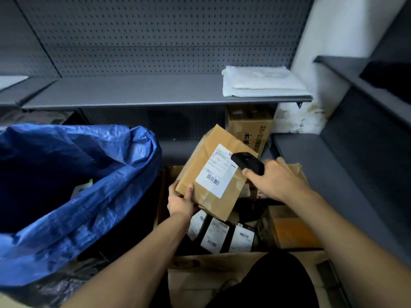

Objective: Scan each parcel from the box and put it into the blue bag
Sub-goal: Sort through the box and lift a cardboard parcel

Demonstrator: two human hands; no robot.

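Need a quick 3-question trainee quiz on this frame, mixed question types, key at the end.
1. True or false: the cardboard parcel is already inside the blue bag.
2. Which hand holds the black handheld scanner?
A. left hand
B. right hand
C. neither
3. Fill in: the scanner sits over the parcel's white ____.

Key
1. False. The left hand has a grip on its lower corner and holds it above the open box, to the right of the bag.
2. B. The right hand has a grip on it.
3. Shipping label, which has a barcode at its lower end.
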